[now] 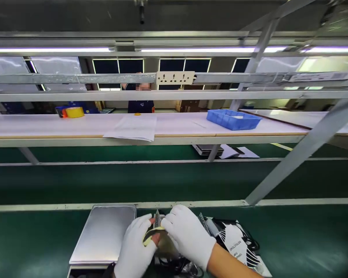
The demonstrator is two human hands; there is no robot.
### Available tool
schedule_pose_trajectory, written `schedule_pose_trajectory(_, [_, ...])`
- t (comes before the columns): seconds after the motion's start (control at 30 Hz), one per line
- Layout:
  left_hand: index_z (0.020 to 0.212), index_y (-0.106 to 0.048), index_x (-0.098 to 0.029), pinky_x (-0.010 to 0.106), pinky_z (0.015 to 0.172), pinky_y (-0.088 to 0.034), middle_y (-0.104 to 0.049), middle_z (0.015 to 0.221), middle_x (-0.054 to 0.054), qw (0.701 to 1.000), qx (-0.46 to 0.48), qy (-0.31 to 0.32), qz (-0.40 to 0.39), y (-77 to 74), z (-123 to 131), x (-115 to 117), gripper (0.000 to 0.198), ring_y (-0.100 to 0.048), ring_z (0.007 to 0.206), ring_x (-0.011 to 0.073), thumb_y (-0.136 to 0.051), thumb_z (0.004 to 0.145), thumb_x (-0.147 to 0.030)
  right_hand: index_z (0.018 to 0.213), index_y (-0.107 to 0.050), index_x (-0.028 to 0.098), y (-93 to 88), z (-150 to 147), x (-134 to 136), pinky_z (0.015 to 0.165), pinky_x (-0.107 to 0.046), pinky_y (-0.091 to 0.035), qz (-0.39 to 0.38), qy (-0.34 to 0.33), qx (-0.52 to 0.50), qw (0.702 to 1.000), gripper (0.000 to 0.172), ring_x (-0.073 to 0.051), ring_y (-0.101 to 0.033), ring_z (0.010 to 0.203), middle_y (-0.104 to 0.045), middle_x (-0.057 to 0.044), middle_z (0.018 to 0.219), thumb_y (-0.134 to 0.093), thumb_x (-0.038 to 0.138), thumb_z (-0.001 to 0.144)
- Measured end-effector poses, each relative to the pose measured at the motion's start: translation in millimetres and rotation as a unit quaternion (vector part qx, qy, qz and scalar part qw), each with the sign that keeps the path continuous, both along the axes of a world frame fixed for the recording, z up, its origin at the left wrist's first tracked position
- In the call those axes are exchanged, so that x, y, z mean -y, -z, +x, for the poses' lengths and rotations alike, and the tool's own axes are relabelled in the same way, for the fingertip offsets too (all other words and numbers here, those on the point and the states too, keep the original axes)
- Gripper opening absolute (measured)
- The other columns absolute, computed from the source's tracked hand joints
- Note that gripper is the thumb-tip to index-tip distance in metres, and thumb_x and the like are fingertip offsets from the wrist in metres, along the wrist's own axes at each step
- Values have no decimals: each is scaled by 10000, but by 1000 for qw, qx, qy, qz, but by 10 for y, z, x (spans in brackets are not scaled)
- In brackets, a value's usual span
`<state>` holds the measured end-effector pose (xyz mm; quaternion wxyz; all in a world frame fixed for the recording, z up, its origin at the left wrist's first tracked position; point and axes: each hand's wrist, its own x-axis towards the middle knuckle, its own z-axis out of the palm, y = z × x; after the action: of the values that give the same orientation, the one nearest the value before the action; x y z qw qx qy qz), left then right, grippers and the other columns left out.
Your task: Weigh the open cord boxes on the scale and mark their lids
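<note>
Both my hands wear white gloves and meet at the bottom middle. My left hand (135, 247) pinches a small curved yellow strip (151, 233) between thumb and fingers. My right hand (188, 235) is closed over a thin dark upright piece (157, 218) just above the strip. Under the hands lie black cables (174, 264) and a clear bag. A flat silver metal slab (103, 233) lies just left of the hands. A black-and-white printed leaflet (234, 241) lies to the right of my right wrist.
A green conveyor belt (162, 181) runs across behind the hands. Beyond it a white shelf (60, 125) carries a blue tray (233, 119), papers (133, 128) and a yellow tape roll (74, 112). A person in dark clothing (140, 105) stands behind the shelf. Slanted metal struts (301, 152) rise at right.
</note>
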<state>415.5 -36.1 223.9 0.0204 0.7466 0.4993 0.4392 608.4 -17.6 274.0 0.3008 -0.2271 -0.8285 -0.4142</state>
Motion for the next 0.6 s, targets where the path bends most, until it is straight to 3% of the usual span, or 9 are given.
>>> schedule_pose_trajectory(0.07, [1255, -605, -228, 349, 1166, -334, -465, 1371, 27, 996, 58, 40, -62, 50, -25, -15, 510, -413, 1302, 176, -392, 874, -491, 744, -507, 172, -64, -71, 3, 654, -342, -189, -65, 63, 63, 994, 64, -204, -401, 657, -524, -31, 680, -530, 115, 759])
schedule_pose_trajectory(0.17, [1322, -525, -143, 261, 1139, -349, -433, 1401, 78, 966, 193, 118, -127, 70, -102, 45, 631, -427, 1291, 149, -389, 878, -571, 847, -556, 168, -238, -199, 88, 667, -352, -187, -159, 123, 160, 966, 81, -217, -478, 742, -575, -58, 773, -484, 140, 824])
schedule_pose_trajectory(0.23, [1312, -532, -101, 233, 1103, -367, -454, 1383, 101, 957, 221, 126, -137, 56, -157, 79, 596, -457, 1262, 144, -417, 878, -494, 873, -568, 157, -347, -308, 142, 667, -356, -197, -167, 133, 209, 954, 115, -232, -509, 774, -584, -71, 790, -471, 118, 827])
schedule_pose_trajectory(0.3, [1255, -589, -105, 244, 1061, -388, -522, 1307, 90, 968, 188, 95, -132, 44, -206, 77, 498, -500, 1202, 152, -424, 878, -385, 819, -584, 162, -439, -395, 136, 651, -356, -207, -153, 119, 224, 955, 107, -235, -518, 739, -585, -65, 745, -483, 138, 842])
schedule_pose_trajectory(0.37, [1251, -599, -104, 263, 1002, -423, -584, 1208, 85, 970, 184, 83, -137, 50, -255, 42, 485, -547, 1123, 167, -425, 903, -393, 742, -599, 178, -521, -405, 47, 636, -357, -231, -126, 72, 169, 975, 165, -225, -507, 681, -571, -48, 669, -514, 234, 872])
schedule_pose_trajectory(0.43, [1282, -567, -74, 280, 936, -465, -610, 1157, 102, 947, 261, 99, -156, 77, -320, -8, 578, -581, 1073, 192, -474, 899, -497, 809, -652, 190, -582, -301, -117, 660, -367, -311, -90, -9, 45, 995, 199, -215, -536, 720, -611, -30, 718, -566, 357, 875])
schedule_pose_trajectory(0.53, [1301, -509, -17, 299, 903, -504, -580, 1214, 161, 874, 422, 137, -199, 150, -494, -50, 737, -600, 1066, 231, -614, 813, -559, 1128, -645, 144, -513, 25, -415, 838, -337, -436, -58, -101, -172, 978, 394, -193, -587, 978, -660, -47, 1049, -607, 433, 864])
schedule_pose_trajectory(0.6, [1314, -491, -37, 287, 927, -504, -564, 1244, 160, 822, 508, 130, -221, 222, -678, -19, 677, -597, 1086, 222, -647, 819, -472, 1168, -629, 122, -260, 253, -570, 902, -320, -453, -74, -85, -289, 951, 428, -183, -579, 1056, -638, -70, 1138, -564, 442, 892])
